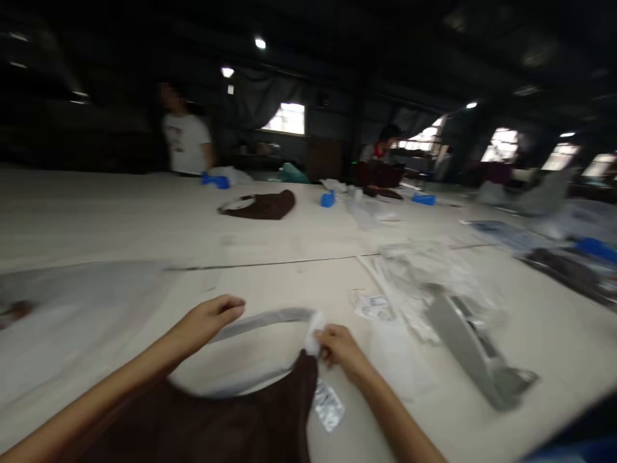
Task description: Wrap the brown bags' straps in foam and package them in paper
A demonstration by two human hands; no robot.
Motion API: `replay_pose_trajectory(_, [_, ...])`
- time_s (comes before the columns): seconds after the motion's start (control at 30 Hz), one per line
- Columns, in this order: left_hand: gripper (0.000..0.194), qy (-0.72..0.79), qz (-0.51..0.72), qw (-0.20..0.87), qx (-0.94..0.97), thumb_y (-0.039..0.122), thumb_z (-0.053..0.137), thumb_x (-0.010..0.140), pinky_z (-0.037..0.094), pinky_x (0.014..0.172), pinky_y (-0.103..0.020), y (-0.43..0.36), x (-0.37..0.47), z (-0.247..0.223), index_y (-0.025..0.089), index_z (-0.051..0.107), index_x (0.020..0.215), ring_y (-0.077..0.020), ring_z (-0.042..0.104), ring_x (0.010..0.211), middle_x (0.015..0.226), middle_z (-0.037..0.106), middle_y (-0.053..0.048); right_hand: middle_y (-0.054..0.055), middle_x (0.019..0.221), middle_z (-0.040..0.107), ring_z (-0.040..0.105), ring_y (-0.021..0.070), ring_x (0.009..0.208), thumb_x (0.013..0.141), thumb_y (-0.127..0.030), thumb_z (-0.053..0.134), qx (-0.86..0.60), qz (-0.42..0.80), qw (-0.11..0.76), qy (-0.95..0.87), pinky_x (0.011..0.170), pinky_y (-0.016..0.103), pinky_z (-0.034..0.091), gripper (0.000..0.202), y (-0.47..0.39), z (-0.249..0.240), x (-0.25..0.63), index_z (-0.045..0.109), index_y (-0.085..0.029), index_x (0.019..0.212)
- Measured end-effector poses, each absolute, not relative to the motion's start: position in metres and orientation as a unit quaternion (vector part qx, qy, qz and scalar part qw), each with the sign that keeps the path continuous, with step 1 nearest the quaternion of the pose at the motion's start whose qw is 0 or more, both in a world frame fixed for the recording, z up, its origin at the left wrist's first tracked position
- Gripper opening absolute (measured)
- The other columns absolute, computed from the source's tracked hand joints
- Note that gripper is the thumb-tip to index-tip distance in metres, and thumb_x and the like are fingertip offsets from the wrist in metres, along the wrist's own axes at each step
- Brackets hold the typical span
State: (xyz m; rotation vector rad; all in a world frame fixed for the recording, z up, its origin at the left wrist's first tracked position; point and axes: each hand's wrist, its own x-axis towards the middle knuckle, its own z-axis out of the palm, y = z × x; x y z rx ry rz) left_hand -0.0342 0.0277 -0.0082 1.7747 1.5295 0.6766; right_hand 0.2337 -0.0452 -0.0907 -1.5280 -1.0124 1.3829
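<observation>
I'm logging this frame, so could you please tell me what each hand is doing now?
Left hand: fingers curled on the grey strap.
Right hand: closed, pinching a white tag.

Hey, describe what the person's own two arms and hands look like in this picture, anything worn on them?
Both forearms are bare up to the frame edge: no sleeves show. The left hand and the right hand wear no gloves, and no watch, ring or wristband is visible, though the picture is blurred.

No text readable anywhere I look. Small printed tag [373, 302] on table [289, 244] ahead of my right hand [340, 347] carries dark marks, too blurred to read. Print on far person's white shirt [186, 141] also illegible.
</observation>
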Motion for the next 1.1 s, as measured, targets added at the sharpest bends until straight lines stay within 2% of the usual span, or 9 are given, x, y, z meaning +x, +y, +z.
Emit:
replay_pose_trajectory(0.13, [0.053,0.656,0.271,0.304,0.635,0.062,0.054,0.056,0.051,0.084,-0.035,0.030,-0.100,-0.002,0.019,0.068,0.085,-0.0308,0.065,0.100,0.099,0.074,-0.010,-0.007,0.054,0.047,0.045,0.0113,0.045,0.064,-0.061,0.063,-0.626,0.500,0.392,-0.452,0.040,0.023,0.031,0.046,-0.044,-0.096,0.257,0.057,-0.019,0.083])
replay_pose_trajectory(0.23, [0.047,0.692,0.269,0.282,0.608,0.055,0.051,0.060,0.049,0.090,-0.034,0.033,-0.130,-0.015,0.019,0.066,0.085,-0.0292,0.065,0.103,0.101,0.073,-0.010,-0.001,0.066,0.057,0.057,0.0174,0.059,0.074,-0.062,0.056,-0.659,0.366,0.400,-0.522,0.051,0.029,0.043,0.053,-0.055,-0.090,0.260,0.063,-0.019,0.104])
replay_pose_trajectory(0.37, [0.034,0.719,0.226,0.271,0.598,0.046,0.054,0.061,0.047,0.088,-0.034,0.033,-0.144,-0.043,0.020,0.064,0.080,-0.0298,0.065,0.100,0.095,0.073,-0.009,0.006,0.093,0.069,0.065,0.0223,0.086,0.088,-0.053,0.051,-0.588,0.299,0.354,-0.663,0.076,0.034,0.051,0.039,-0.074,-0.076,0.227,0.068,-0.022,0.102])
replay_pose_trajectory(0.5, [0.031,0.732,0.182,0.279,0.594,0.045,0.063,0.058,0.045,0.081,-0.036,0.032,-0.145,-0.063,0.020,0.063,0.076,-0.0317,0.064,0.094,0.088,0.071,-0.009,0.007,0.099,0.067,0.064,0.0230,0.094,0.096,-0.036,0.045,-0.518,0.204,0.308,-0.771,0.083,0.036,0.050,0.028,-0.068,-0.075,0.181,0.066,-0.022,0.110])
replay_pose_trajectory(0.67, [0.028,0.712,0.183,0.346,0.583,0.039,0.070,0.052,0.043,0.077,-0.033,0.032,-0.149,-0.068,0.020,0.063,0.071,-0.0314,0.061,0.093,0.079,0.068,-0.006,0.013,0.118,0.063,0.056,0.0276,0.112,0.093,-0.018,0.050,-0.478,0.056,0.257,-0.838,0.092,0.040,0.047,0.031,-0.025,-0.082,0.128,0.060,-0.017,0.122])
replay_pose_trajectory(0.77, [0.034,0.670,0.197,0.445,0.560,0.046,0.072,0.054,0.044,0.074,-0.032,0.030,-0.151,-0.065,0.018,0.067,0.074,-0.0306,0.062,0.092,0.079,0.069,-0.006,0.016,0.126,0.060,0.050,0.0293,0.119,0.090,-0.016,0.057,-0.488,0.005,0.196,-0.851,0.096,0.044,0.043,0.042,0.002,-0.086,0.099,0.052,-0.014,0.132])
replay_pose_trajectory(0.83, [0.045,0.630,0.205,0.529,0.529,0.056,0.069,0.060,0.047,0.073,-0.032,0.025,-0.154,-0.062,0.016,0.070,0.079,-0.0292,0.064,0.090,0.085,0.072,-0.008,0.014,0.117,0.062,0.053,0.0281,0.111,0.092,-0.017,0.056,-0.494,-0.016,0.157,-0.855,0.091,0.043,0.042,0.033,0.014,-0.089,0.086,0.056,-0.015,0.125])
replay_pose_trajectory(0.93, [0.054,0.581,0.215,0.621,0.480,0.062,0.067,0.063,0.051,0.076,-0.031,0.014,-0.157,-0.058,0.013,0.072,0.085,-0.0287,0.066,0.094,0.096,0.074,-0.013,0.010,0.097,0.063,0.054,0.0238,0.090,0.095,-0.016,0.052,-0.504,-0.033,0.144,-0.851,0.078,0.037,0.040,0.011,0.024,-0.094,0.080,0.062,-0.019,0.098])
replay_pose_trajectory(1.1, [0.050,0.526,0.217,0.684,0.456,0.060,0.073,0.061,0.053,0.071,-0.035,-0.003,-0.153,-0.042,0.016,0.060,0.083,-0.0311,0.071,0.091,0.098,0.074,-0.018,0.004,0.085,0.059,0.049,0.0218,0.082,0.094,-0.015,0.054,-0.456,-0.118,0.290,-0.833,0.073,0.034,0.034,0.012,0.033,-0.098,0.090,0.058,-0.021,0.085])
